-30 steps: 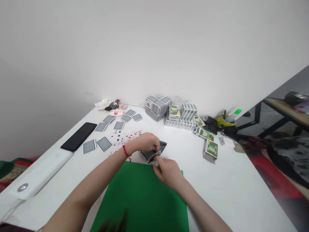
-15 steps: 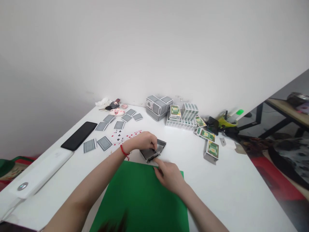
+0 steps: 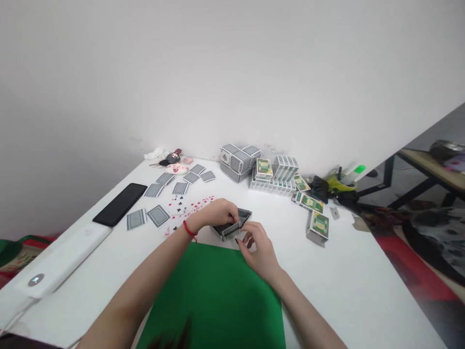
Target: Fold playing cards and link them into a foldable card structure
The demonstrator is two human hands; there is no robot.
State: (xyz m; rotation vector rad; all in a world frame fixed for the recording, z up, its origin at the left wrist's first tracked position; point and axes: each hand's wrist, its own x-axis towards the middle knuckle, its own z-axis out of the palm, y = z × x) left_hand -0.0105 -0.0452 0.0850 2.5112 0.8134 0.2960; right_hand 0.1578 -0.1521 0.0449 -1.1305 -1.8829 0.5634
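Observation:
A shallow open box folded from grey-backed playing cards (image 3: 229, 234) stands just beyond the green sheet (image 3: 218, 295). My left hand (image 3: 221, 212), with a red string bracelet at the wrist, reaches over it from the left. Its fingers are curled down inside, pinching at the near wall. My right hand (image 3: 257, 247) is at the box's near right corner. Its index fingertip touches the wall there, while the thumb stays apart, lower and nearer to me. The left fingertips are partly hidden by the wall.
Face-up cards (image 3: 181, 206) and grey-backed cards (image 3: 159, 215) lie left of the box. A black phone (image 3: 119, 204) and a white device (image 3: 69, 259) are farther left. Folded card boxes (image 3: 238, 162) and green card packs (image 3: 272, 185) stand by the wall; another pack (image 3: 318, 226) sits right.
My right hand has risen slightly and shifted right, its index finger now at the wall's corner. The near wall of the box stands more upright. My left hand stays almost in place.

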